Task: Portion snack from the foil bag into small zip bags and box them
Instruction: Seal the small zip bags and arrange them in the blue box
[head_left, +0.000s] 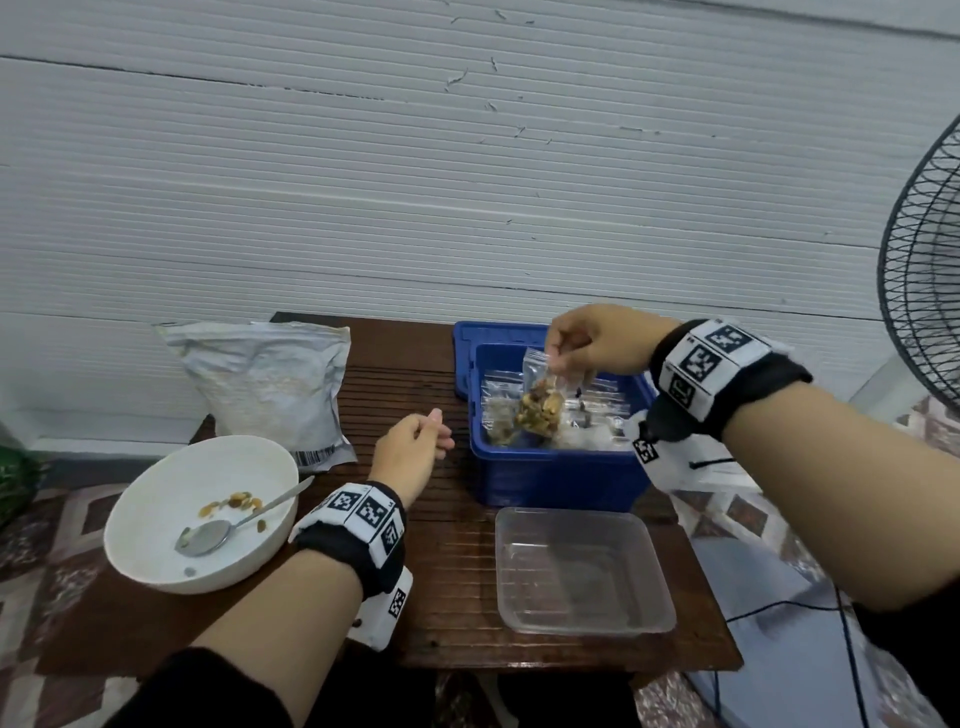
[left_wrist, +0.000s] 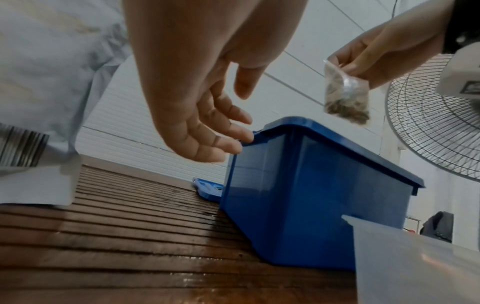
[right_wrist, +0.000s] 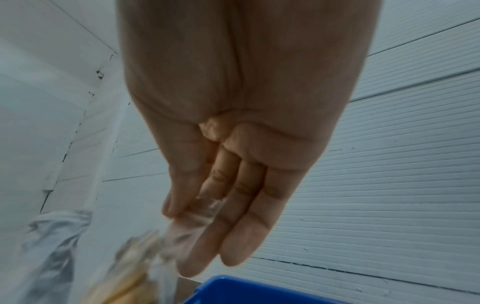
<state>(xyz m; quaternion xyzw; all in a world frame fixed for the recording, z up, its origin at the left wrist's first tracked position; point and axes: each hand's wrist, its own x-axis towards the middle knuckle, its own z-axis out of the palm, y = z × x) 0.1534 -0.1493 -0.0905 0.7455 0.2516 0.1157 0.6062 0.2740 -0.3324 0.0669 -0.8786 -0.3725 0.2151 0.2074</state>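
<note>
While the left hand is left open and empty above the tabletop, a filled zip bag, judged light, limp and slippery, is pinched at its stiffer sealed top by the right hand fingers over the blue box, right of centre in the head view.

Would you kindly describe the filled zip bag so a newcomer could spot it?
Find the blue box at the table's far right. Above it, the right hand pinches a small clear zip bag of mixed snack; it alone hangs in the air.
</note>
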